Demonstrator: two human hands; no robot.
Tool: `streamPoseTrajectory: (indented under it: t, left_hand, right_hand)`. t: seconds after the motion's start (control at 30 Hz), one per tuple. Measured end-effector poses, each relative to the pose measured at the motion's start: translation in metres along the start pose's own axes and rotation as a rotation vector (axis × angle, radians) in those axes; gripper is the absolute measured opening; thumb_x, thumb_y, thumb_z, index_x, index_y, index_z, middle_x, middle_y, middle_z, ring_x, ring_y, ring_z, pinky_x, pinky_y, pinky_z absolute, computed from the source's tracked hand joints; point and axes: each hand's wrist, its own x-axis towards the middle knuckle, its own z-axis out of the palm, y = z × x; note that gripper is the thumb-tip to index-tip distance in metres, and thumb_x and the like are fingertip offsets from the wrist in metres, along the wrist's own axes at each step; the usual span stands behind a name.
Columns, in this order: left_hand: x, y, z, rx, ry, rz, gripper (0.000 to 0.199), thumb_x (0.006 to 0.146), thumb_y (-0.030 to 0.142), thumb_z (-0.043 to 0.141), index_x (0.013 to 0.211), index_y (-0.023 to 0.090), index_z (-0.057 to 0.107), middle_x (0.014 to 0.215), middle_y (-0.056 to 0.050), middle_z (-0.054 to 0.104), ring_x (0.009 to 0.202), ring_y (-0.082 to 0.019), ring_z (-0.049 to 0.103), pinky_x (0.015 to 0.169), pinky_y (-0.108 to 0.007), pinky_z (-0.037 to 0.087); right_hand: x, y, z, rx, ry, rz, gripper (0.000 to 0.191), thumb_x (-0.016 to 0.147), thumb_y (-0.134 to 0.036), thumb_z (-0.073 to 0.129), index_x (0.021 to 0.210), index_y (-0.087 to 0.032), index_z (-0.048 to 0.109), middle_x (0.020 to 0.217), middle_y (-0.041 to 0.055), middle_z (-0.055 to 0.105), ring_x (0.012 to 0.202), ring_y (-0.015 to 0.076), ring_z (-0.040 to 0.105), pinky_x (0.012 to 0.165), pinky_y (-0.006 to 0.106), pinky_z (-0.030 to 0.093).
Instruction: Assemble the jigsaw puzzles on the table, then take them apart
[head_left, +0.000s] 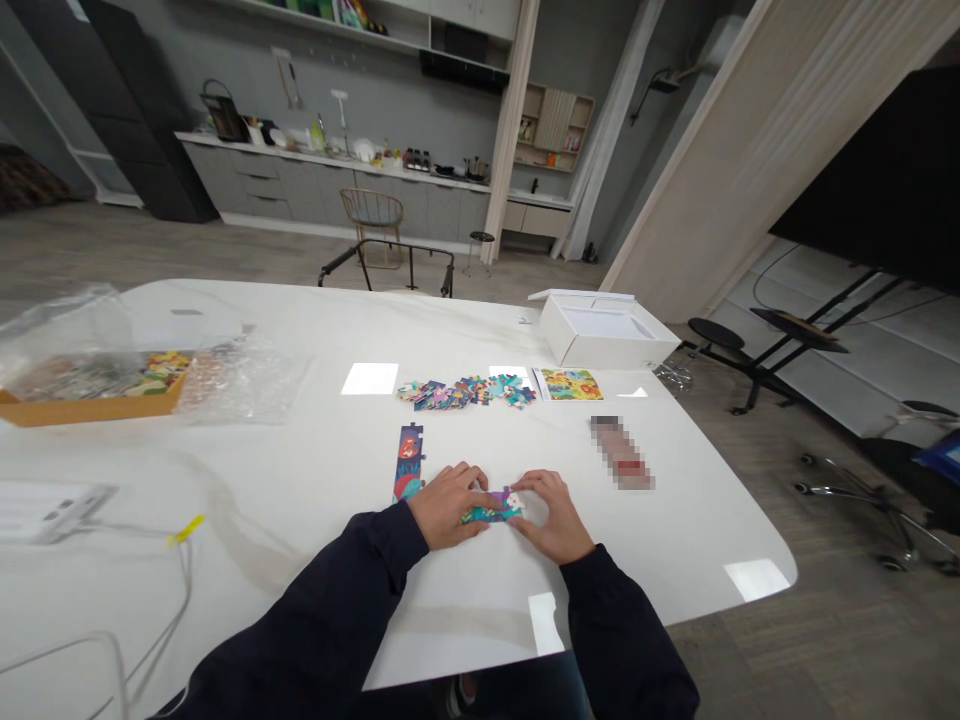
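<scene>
My left hand (450, 506) and my right hand (550, 516) hold a short row of joined jigsaw pieces (491, 510) between them, flat on the white table (300, 590). Left of my left hand, a longer joined jigsaw strip (409, 462) lies upright on the table, with its lower end close to my fingers. Farther ahead is a loose pile of colourful jigsaw pieces (466, 393). To its right lies a printed picture card (571, 385). A pixelated, blurred object (621, 453) sits right of my right hand.
An open white box (600, 332) stands at the table's far right. A cardboard tray (90, 405) in clear plastic wrap lies at the left. A white power strip (52, 510) and cables are near the left edge. Stools, a chair and kitchen cabinets stand beyond the table.
</scene>
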Motion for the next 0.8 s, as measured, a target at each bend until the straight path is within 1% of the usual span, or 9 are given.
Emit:
streamPoseTrajectory:
  t: [0.07, 0.1, 0.2, 0.27, 0.33, 0.37, 0.47, 0.6, 0.8]
  left_hand:
    - [-0.002, -0.017, -0.010, -0.038, 0.121, -0.029, 0.033, 0.088, 0.032, 0.071, 0.120, 0.031, 0.070, 0.114, -0.007, 0.064, 0.104, -0.025, 0.059, 0.093, -0.042, 0.050]
    - [-0.003, -0.030, -0.017, -0.053, 0.215, -0.075, 0.032, 0.090, 0.032, 0.068, 0.121, 0.028, 0.068, 0.115, -0.008, 0.064, 0.104, -0.025, 0.059, 0.096, -0.043, 0.050]
    - [-0.012, -0.082, -0.042, -0.054, 0.552, -0.328, 0.029, 0.091, 0.029, 0.061, 0.120, 0.025, 0.063, 0.117, -0.008, 0.065, 0.104, -0.025, 0.060, 0.098, -0.045, 0.051]
    - [-0.017, -0.118, -0.056, -0.033, 0.677, -0.502, 0.033, 0.087, 0.030, 0.064, 0.120, 0.025, 0.060, 0.121, -0.008, 0.064, 0.105, -0.026, 0.060, 0.097, -0.046, 0.051]
    - [-0.018, -0.148, -0.064, -0.045, 0.705, -0.619, 0.041, 0.084, 0.034, 0.068, 0.123, 0.025, 0.058, 0.123, -0.009, 0.063, 0.112, -0.028, 0.060, 0.098, -0.045, 0.051]
    - [-0.017, -0.160, -0.066, -0.054, 0.698, -0.638, 0.044, 0.084, 0.036, 0.069, 0.125, 0.025, 0.057, 0.125, -0.009, 0.062, 0.114, -0.028, 0.060, 0.099, -0.045, 0.051]
    - [-0.005, -0.182, -0.069, -0.054, 0.633, -0.583, 0.049, 0.083, 0.040, 0.071, 0.128, 0.026, 0.057, 0.127, -0.008, 0.063, 0.112, -0.028, 0.060, 0.101, -0.047, 0.049]
    - [0.011, -0.193, -0.072, -0.044, 0.547, -0.545, 0.050, 0.080, 0.039, 0.073, 0.125, 0.025, 0.057, 0.116, -0.008, 0.070, 0.103, -0.028, 0.061, 0.097, -0.048, 0.050]
    - [0.013, -0.199, -0.072, -0.070, 0.575, -0.518, 0.044, 0.077, 0.038, 0.074, 0.115, 0.025, 0.056, 0.106, -0.005, 0.071, 0.101, -0.027, 0.061, 0.094, -0.045, 0.051]
  right_hand:
    - [0.000, 0.001, 0.000, 0.036, 0.035, 0.007, 0.033, 0.082, -0.036, 0.078, 0.111, -0.026, 0.070, 0.113, 0.0097, 0.068, 0.112, 0.0319, 0.058, 0.101, 0.051, 0.044]
    - [0.000, 0.001, 0.001, 0.057, 0.056, 0.016, 0.030, 0.084, -0.038, 0.076, 0.111, -0.026, 0.069, 0.112, 0.0100, 0.069, 0.112, 0.0320, 0.059, 0.101, 0.052, 0.045]
    - [0.001, 0.002, 0.001, 0.105, 0.108, 0.052, 0.025, 0.090, -0.042, 0.069, 0.110, -0.026, 0.069, 0.111, 0.0104, 0.071, 0.110, 0.0321, 0.061, 0.100, 0.052, 0.047]
    - [0.002, 0.002, 0.002, 0.119, 0.118, 0.073, 0.024, 0.091, -0.044, 0.067, 0.107, -0.026, 0.070, 0.109, 0.0103, 0.071, 0.109, 0.0320, 0.062, 0.099, 0.052, 0.048]
    - [0.003, 0.002, 0.001, 0.124, 0.122, 0.099, 0.023, 0.092, -0.045, 0.066, 0.104, -0.025, 0.071, 0.108, 0.0102, 0.072, 0.108, 0.0316, 0.063, 0.098, 0.051, 0.050]
    - [0.004, 0.001, 0.001, 0.125, 0.123, 0.113, 0.023, 0.092, -0.045, 0.065, 0.103, -0.025, 0.071, 0.107, 0.0101, 0.072, 0.107, 0.0314, 0.063, 0.096, 0.050, 0.050]
    - [0.005, 0.002, 0.001, 0.129, 0.133, 0.149, 0.025, 0.093, -0.046, 0.064, 0.101, -0.025, 0.072, 0.107, 0.0104, 0.072, 0.105, 0.0307, 0.065, 0.093, 0.048, 0.052]
    - [0.005, 0.003, 0.001, 0.145, 0.163, 0.182, 0.028, 0.092, -0.049, 0.064, 0.100, -0.024, 0.074, 0.105, 0.0114, 0.073, 0.102, 0.0307, 0.067, 0.089, 0.046, 0.054]
    - [0.006, 0.005, 0.001, 0.165, 0.155, 0.214, 0.029, 0.094, -0.049, 0.062, 0.099, -0.023, 0.075, 0.105, 0.0114, 0.073, 0.101, 0.0301, 0.068, 0.090, 0.044, 0.053]
